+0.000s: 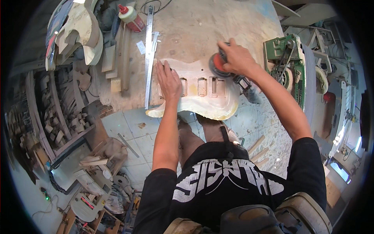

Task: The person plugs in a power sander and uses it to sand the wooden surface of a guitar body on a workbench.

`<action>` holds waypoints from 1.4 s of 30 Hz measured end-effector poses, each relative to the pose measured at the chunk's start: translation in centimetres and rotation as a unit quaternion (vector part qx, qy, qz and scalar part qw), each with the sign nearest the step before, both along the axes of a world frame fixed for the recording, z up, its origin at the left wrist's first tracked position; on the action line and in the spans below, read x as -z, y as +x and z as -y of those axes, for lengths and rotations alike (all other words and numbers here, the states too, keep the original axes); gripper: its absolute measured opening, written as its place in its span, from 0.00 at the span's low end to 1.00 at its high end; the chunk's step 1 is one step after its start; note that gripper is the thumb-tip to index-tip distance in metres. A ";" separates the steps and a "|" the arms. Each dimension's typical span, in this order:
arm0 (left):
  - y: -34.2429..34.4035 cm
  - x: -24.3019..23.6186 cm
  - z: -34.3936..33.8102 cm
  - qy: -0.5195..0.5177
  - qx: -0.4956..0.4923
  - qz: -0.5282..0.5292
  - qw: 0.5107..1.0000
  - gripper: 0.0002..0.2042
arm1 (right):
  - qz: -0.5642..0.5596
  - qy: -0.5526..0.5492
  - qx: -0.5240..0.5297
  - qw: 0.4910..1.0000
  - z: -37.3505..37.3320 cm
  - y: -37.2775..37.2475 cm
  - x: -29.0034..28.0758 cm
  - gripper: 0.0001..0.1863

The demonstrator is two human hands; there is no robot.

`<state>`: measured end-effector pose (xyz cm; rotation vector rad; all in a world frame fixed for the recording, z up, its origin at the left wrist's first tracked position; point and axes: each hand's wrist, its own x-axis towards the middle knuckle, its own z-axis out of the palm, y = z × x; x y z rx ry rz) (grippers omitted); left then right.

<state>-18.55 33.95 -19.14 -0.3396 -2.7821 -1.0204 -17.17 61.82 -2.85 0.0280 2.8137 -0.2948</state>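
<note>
A pale, unpainted electric guitar body (pixel 193 69) lies on the worktable (pixel 183 37), its near edge overhanging the front. Several routed cavities are cut into its top face. My left hand (pixel 170 82) rests flat on the left end of the body, fingers stretched out and pointing away from me. At the opposite end, my right hand (pixel 238 59) is wrapped around a red and black power sander (pixel 219 63). The sander sits at the body's right edge, and its dust bag (pixel 251 93) hangs toward me. The sander's pad is hidden from view.
Left of the body lie a long steel ruler (pixel 149 54), a caliper (pixel 155 40) and wooden strips (pixel 125 58). A red-and-white glue bottle (pixel 133 19) is farther back. Guitar bodies (pixel 80 29) hang at upper left. To the right stands a green belt machine (pixel 298 72). Offcuts (pixel 58 124) fill a left rack.
</note>
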 end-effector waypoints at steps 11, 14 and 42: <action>7.3 -1.3 0.5 -0.081 0.030 -0.075 0.994 0.25 | -0.040 -0.033 0.142 0.988 -3.4 6.4 0.5 0.42; 14.0 -2.4 1.4 0.014 -0.086 -0.026 0.996 0.22 | -0.056 -0.039 0.144 0.987 -2.9 5.6 0.8 0.41; 18.6 -1.5 -1.5 0.246 -0.134 0.319 0.905 0.41 | -0.129 -0.088 0.316 0.936 -3.5 21.3 -3.5 0.39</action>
